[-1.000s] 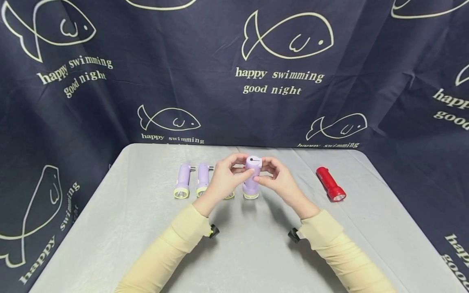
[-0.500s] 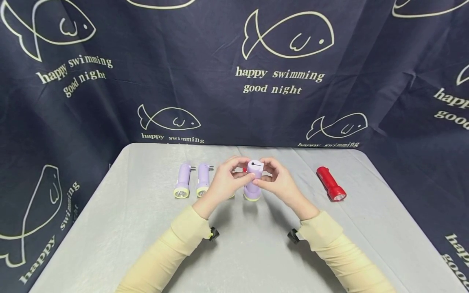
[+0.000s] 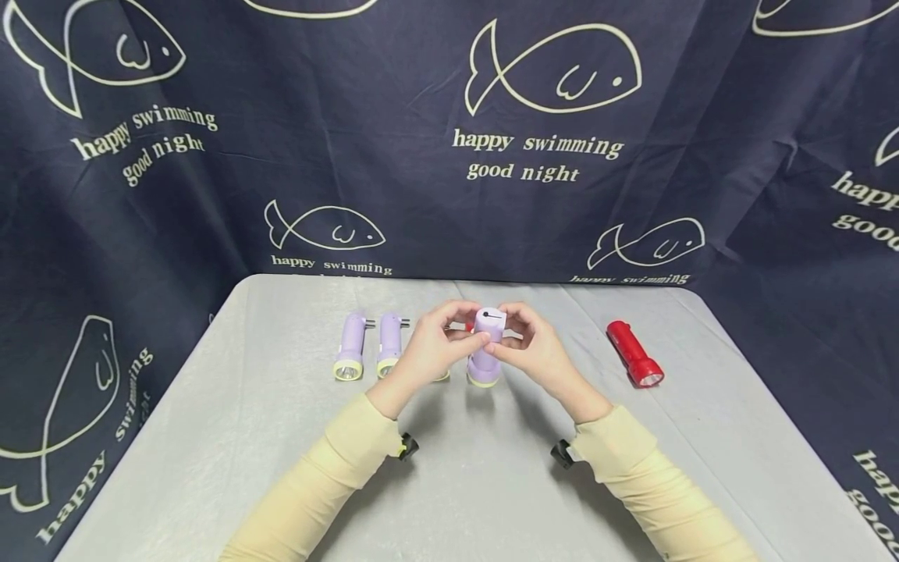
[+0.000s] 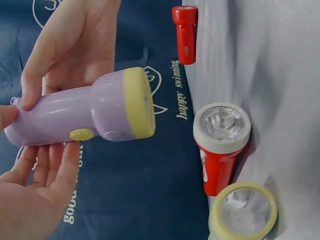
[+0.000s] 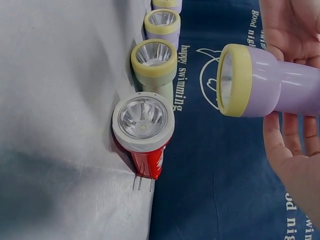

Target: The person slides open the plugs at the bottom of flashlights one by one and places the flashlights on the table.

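Both hands hold one purple flashlight (image 3: 486, 355) with a yellow rim above the table, its lens end down and its tail end, with a black mark, facing up. My left hand (image 3: 437, 343) grips it from the left, thumb on the near side. From the right, my right hand (image 3: 530, 341) pinches it, thumb also in front. A yellow button (image 4: 81, 134) shows on its side in the left wrist view. Behind the hands lies a red flashlight with a white rim (image 5: 143, 122), prongs out at its tail; the head view shows only a sliver of it.
Left of the hands lie two purple flashlights, one outermost (image 3: 351, 343) and one inner (image 3: 389, 336), prongs sticking out. A pale green flashlight (image 5: 154, 65) is mostly hidden by my left hand in the head view. A red flashlight (image 3: 632, 351) lies far right on the grey-covered table (image 3: 477, 499).
Since a second ago, the held flashlight has shifted slightly down and right and tilted, so its lens no longer shows in the head view. Over the last half second, almost nothing moves.
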`<state>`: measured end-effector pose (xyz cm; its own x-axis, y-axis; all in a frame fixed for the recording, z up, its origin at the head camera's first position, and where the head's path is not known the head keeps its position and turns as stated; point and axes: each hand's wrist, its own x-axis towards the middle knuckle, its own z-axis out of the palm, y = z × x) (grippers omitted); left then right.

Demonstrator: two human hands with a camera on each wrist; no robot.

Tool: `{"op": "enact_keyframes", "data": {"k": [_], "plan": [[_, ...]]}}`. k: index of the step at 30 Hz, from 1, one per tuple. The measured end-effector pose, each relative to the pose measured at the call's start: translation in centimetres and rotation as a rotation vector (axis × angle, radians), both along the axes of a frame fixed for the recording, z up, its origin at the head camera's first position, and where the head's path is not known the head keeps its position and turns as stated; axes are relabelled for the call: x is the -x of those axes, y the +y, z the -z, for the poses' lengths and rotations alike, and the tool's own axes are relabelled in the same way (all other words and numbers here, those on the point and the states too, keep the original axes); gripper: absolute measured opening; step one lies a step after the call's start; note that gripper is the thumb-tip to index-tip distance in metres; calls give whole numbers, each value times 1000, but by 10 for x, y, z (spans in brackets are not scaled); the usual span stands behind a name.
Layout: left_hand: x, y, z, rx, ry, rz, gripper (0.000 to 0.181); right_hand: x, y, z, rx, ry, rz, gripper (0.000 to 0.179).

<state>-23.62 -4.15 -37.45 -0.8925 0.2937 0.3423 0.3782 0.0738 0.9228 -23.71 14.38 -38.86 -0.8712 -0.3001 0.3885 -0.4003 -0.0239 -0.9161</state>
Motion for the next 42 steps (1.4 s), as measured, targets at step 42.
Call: {"op": "enact_keyframes", "data": {"k": [42], "plan": [[3,1,-17,61,-315,-22,17,1,2,11,-106,103,34,46]]}}
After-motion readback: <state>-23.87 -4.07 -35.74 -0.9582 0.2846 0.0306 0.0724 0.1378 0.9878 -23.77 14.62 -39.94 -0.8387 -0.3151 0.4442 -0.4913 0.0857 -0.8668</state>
